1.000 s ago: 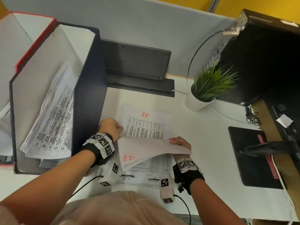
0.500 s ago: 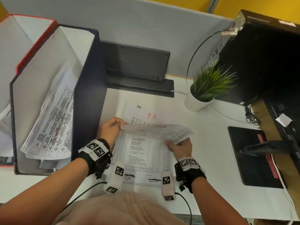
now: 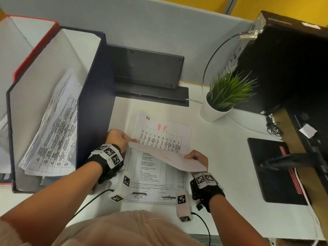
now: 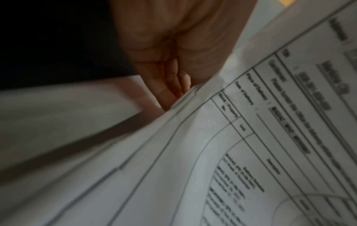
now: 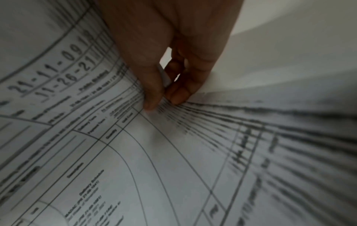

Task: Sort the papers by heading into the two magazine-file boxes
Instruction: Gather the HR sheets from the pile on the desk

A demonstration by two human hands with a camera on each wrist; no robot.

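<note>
On the white desk lies a stack of papers; its exposed table sheet (image 3: 165,139) bears a red "HR" heading. Over it both hands hold a printed form sheet (image 3: 152,173) whose top edge (image 3: 170,159) is bent back toward me, showing its white back with faint red writing through it. My left hand (image 3: 120,137) pinches the sheet's upper left corner (image 4: 185,97). At the right edge, my right hand (image 3: 197,157) pinches the sheet (image 5: 135,137) between thumb and fingers. A navy magazine file (image 3: 94,103) stands left of the stack with printed sheets (image 3: 53,135) inside. Beside it stands a red-edged file (image 3: 35,48).
A small potted plant (image 3: 225,96) stands at the back right of the stack. A dark stand (image 3: 147,71) sits against the grey partition behind it. A black pad (image 3: 271,171) and a computer case (image 3: 284,59) fill the right side.
Half a second ago the form sheet was held nearly flat. Its top edge has since been bent toward me, uncovering more of the red "HR" table sheet beneath.
</note>
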